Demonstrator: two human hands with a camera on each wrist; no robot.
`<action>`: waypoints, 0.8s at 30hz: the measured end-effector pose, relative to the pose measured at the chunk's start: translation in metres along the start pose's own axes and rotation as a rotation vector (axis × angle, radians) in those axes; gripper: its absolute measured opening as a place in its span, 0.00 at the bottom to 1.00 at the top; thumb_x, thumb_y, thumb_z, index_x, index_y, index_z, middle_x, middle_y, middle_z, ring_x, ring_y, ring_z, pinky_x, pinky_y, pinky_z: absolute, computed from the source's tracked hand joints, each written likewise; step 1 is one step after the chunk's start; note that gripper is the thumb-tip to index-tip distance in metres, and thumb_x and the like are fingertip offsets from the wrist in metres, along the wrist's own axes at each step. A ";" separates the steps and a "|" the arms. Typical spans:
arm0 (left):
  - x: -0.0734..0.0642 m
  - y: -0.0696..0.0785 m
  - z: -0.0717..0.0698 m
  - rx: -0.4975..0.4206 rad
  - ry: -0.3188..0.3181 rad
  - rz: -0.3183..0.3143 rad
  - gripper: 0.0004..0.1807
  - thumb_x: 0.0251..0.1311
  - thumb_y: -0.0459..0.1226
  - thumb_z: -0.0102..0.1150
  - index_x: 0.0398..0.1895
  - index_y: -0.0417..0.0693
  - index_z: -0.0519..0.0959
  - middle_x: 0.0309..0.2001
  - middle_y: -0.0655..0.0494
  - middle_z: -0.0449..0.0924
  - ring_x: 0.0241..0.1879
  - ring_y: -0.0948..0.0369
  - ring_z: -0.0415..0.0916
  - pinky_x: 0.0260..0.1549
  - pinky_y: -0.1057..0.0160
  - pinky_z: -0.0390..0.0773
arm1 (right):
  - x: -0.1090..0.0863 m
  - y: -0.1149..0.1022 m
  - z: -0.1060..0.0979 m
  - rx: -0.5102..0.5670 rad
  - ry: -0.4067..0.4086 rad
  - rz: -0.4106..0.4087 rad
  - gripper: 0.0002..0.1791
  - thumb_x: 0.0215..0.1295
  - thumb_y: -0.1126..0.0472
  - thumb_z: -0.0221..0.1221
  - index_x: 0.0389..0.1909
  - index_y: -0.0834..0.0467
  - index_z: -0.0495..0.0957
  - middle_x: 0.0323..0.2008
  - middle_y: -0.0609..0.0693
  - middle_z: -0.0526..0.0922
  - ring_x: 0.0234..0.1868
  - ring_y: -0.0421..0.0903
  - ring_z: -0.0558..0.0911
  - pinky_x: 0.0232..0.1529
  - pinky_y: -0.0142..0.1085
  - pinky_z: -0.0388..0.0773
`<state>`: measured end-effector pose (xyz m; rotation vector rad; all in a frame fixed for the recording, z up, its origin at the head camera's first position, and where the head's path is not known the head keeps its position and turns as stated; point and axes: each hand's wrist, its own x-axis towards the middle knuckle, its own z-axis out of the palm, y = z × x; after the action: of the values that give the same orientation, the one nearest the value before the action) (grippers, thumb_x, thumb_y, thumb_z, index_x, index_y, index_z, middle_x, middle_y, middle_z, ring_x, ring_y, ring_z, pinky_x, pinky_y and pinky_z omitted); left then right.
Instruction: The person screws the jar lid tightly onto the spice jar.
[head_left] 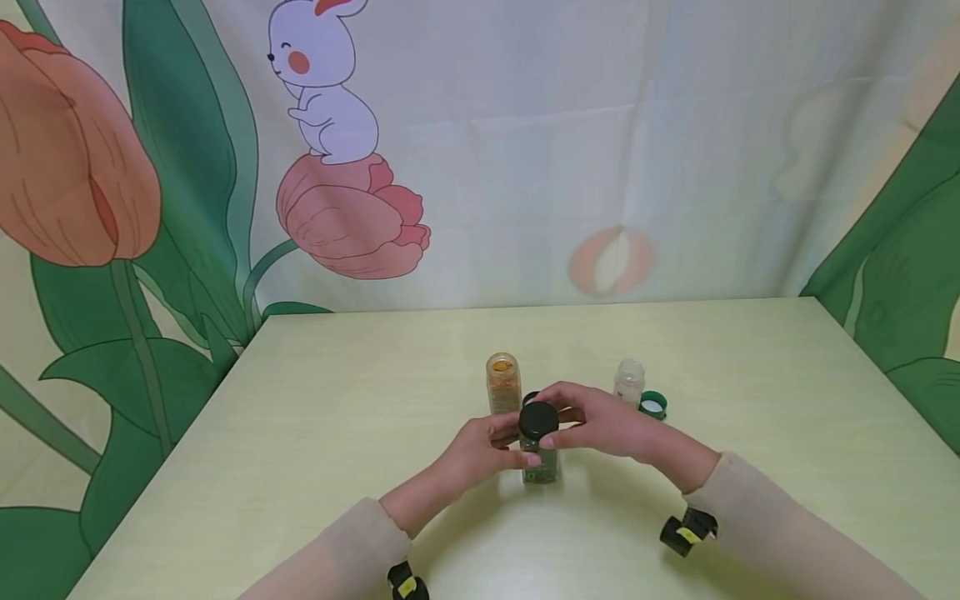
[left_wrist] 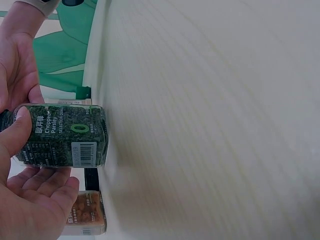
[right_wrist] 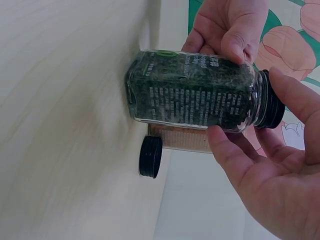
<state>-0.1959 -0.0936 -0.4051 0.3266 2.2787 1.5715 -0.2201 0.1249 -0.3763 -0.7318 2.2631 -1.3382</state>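
Note:
A square glass jar of chopped parsley (left_wrist: pixel 65 135) with a black cap (head_left: pixel 538 420) stands upright between my hands, its base close over the table. My left hand (head_left: pixel 480 454) holds the jar's body, thumb (left_wrist: pixel 19 132) across the front and fingers round the far side. My right hand (head_left: pixel 607 423) grips it at the top, one fingertip against the cap and another digit low on the jar's side. Just behind, an uncapped jar with orange contents (head_left: pixel 503 383) stands upright. A loose black lid (right_wrist: pixel 151 156) rests on edge near it, mostly hidden in the head view.
Behind my right hand stand a small clear jar (head_left: pixel 628 379) and a green cap (head_left: pixel 653 405), its white inside showing. The pale wooden table (head_left: pixel 337 375) ends at a printed cloth (head_left: pixel 510 167) with tulips and a rabbit.

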 end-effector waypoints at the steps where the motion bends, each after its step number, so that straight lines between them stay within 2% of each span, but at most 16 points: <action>1: 0.000 0.000 0.000 0.000 0.000 0.001 0.31 0.61 0.32 0.70 0.69 0.38 0.74 0.68 0.39 0.76 0.71 0.43 0.72 0.69 0.48 0.75 | 0.000 0.000 0.000 -0.005 0.006 -0.001 0.24 0.68 0.59 0.67 0.61 0.61 0.74 0.66 0.64 0.75 0.67 0.64 0.78 0.60 0.49 0.84; 13: -0.001 0.000 0.000 0.008 0.003 -0.004 0.31 0.61 0.32 0.71 0.69 0.39 0.74 0.69 0.40 0.75 0.71 0.43 0.71 0.70 0.46 0.74 | -0.002 -0.002 0.009 -0.020 0.067 -0.017 0.25 0.68 0.61 0.67 0.61 0.65 0.72 0.62 0.65 0.78 0.65 0.64 0.79 0.65 0.53 0.80; 24: 0.000 -0.002 -0.001 0.010 0.001 0.008 0.31 0.61 0.32 0.70 0.69 0.38 0.74 0.68 0.39 0.76 0.71 0.42 0.72 0.69 0.47 0.75 | -0.004 -0.001 0.015 -0.053 0.139 -0.021 0.26 0.67 0.61 0.67 0.60 0.66 0.71 0.59 0.65 0.81 0.63 0.63 0.81 0.62 0.49 0.83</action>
<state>-0.1963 -0.0945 -0.4064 0.3379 2.2896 1.5654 -0.2079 0.1165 -0.3817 -0.7023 2.4135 -1.3828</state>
